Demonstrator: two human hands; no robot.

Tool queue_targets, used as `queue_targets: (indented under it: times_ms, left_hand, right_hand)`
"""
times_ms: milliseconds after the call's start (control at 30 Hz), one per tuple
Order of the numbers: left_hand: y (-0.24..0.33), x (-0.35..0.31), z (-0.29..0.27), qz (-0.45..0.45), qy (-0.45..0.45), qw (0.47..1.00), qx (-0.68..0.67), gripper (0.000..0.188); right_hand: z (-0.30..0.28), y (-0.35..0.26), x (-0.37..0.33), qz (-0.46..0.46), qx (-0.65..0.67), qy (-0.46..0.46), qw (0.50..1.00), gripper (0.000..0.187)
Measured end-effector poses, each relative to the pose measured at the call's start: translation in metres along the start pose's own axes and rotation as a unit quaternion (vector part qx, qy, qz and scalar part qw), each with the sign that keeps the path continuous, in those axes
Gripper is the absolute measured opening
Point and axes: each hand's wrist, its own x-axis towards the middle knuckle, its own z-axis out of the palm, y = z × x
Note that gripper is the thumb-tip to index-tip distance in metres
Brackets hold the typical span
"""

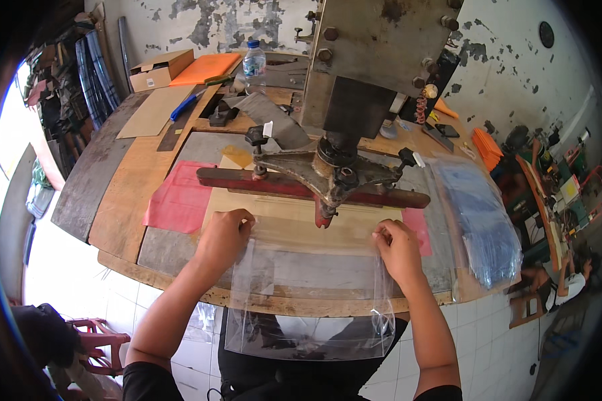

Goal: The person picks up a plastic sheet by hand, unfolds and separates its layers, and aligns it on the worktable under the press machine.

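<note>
A clear plastic bag lies flat on the worn wooden workbench, its lower part hanging over the front edge. My left hand pinches the bag's upper left corner. My right hand pinches its upper right corner. The bag's top edge sits just below the red bar of a heavy metal press, whose pointed foot hangs above the bag's top edge, between my hands.
A stack of clear bluish plastic bags lies at the right. A pink sheet rests left of the press. Further back stand a water bottle, a cardboard box and orange sheets. A red stool stands lower left.
</note>
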Motion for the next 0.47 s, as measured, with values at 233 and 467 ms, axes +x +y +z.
queue_targets:
  times_ms: [233,467]
  left_hand:
    - [0.017,-0.001,-0.01,-0.002,-0.029,0.999,0.034,0.019]
    - [-0.002,-0.002,-0.01,-0.012,-0.054,0.998,-0.031,0.026]
  right_hand:
    - [-0.012,0.0,0.001,-0.037,-0.037,-0.035,0.998,0.01]
    - [-0.022,0.004,0.001,-0.003,-0.005,-0.093,0.996,0.02]
